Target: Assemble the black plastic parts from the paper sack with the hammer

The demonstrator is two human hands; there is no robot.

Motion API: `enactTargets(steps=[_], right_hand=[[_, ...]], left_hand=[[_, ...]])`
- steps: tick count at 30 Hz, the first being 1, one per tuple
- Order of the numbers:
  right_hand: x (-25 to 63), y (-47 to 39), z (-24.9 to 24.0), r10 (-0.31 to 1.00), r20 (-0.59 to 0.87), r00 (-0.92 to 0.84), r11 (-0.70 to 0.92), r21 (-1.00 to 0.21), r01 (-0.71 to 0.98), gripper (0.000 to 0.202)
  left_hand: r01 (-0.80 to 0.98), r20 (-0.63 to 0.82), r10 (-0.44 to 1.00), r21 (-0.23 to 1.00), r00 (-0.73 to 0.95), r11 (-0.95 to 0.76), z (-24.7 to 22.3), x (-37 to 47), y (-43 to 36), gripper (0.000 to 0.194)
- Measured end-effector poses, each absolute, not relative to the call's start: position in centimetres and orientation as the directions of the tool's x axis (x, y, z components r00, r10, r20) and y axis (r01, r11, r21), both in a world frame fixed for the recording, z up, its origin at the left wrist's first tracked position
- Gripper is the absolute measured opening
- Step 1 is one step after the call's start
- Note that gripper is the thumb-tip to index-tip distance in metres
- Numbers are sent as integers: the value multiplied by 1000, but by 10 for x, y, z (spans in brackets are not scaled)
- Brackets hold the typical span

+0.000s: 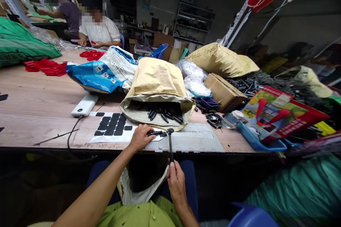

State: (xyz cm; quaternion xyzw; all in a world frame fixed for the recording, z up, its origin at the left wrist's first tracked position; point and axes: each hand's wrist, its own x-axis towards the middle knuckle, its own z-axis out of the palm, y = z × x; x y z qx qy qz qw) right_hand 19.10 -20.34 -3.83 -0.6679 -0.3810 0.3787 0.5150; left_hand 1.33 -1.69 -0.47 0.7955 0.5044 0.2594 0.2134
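Note:
My left hand (pixel 141 137) rests at the table's front edge, its fingers closed on a slim black plastic part (pixel 155 133) that points right. In my right hand (pixel 176 181), lower and nearer my body, is a small hammer (pixel 171 146) with a dark handle and metal shaft. The hammer's head is at the tip of the black part; whether they touch I cannot tell. Just behind, an open-mouthed tan sack (pixel 157 78) lies on its side with several similar black parts (pixel 166 116) in its mouth. Under the work lies a grey plate (pixel 197 137).
Left of my hand is a white sheet with black stickers (pixel 113 125), then a white power bank (pixel 84 105) with a cable. A blue-white bag (pixel 98 74) lies behind. To the right are a jar (pixel 233 118) and a blue tray (pixel 250 138). Two people sit at back left.

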Motion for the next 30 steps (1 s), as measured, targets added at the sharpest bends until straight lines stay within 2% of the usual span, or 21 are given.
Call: enactTargets(steps=[7,13,30], right_hand=[[185,-199,-13,934,-96,345,-188,-951,245,54],[181,-197,-3,938,6,346,-119,-934,337,55],[165,-195,-6,959,-134,248,-197,-948,248,50]], left_hand=[[676,182,918,628,353,-385,-4,12,-17,22],[685,161,927,634,338,-360,-5,14,-17,23],[684,158,927,635,342,-360,0,14,-17,20]])
